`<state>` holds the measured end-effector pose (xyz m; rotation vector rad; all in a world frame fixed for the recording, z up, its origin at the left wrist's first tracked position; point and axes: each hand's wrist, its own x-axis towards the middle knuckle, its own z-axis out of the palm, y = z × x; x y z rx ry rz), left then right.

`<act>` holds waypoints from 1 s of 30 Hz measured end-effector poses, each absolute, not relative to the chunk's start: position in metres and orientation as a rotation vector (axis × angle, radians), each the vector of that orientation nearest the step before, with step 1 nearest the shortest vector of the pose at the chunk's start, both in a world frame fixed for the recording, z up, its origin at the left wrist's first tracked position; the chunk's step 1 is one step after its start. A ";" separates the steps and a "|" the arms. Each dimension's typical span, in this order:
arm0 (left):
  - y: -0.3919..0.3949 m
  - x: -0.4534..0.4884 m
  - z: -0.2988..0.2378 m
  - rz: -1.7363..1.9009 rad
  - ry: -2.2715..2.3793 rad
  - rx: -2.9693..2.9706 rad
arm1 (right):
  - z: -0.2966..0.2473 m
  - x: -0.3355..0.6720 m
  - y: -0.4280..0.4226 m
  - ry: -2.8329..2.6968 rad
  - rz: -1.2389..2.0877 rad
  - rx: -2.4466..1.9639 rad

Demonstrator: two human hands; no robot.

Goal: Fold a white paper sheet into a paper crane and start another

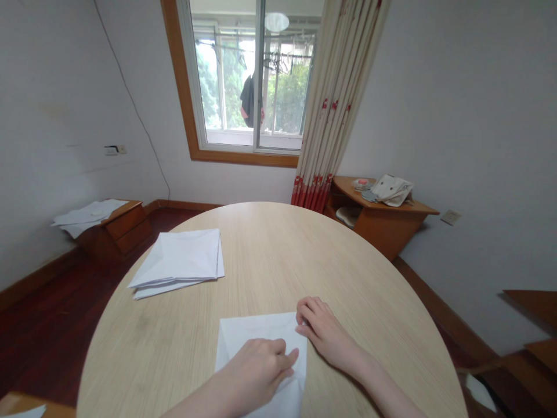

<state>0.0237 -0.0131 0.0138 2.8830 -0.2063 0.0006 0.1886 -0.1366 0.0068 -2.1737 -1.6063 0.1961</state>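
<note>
A white folded paper (265, 324), shaped like an envelope, lies flat on the round wooden table (278, 255) close to me. Across its middle rests my left hand (261, 368), its fingers curled together against the paper and the index fingertip pointing right; the fingertips underneath are partly hidden. My right hand (319, 326) is at the paper's upper right corner, with fingers bent and the thumb against the edge. At the table's left side sits a stack of similar folded white papers (180, 255), slightly fanned.
Behind on the left, a small wooden cabinet (128, 223) carries loose white sheets (89, 213). Near the curtain (335, 104), a wooden corner stand (383, 223) holds a light-coloured bag (393, 190). A window (252, 87) is straight ahead.
</note>
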 end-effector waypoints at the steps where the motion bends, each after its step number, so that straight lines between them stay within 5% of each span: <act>1: -0.013 0.024 0.014 0.003 -0.209 2.895 | 0.007 0.190 -0.137 -1.592 0.194 -2.178; 30: -0.009 0.024 0.013 0.042 -0.214 2.884 | 0.004 0.206 -0.152 -1.701 -0.032 -2.316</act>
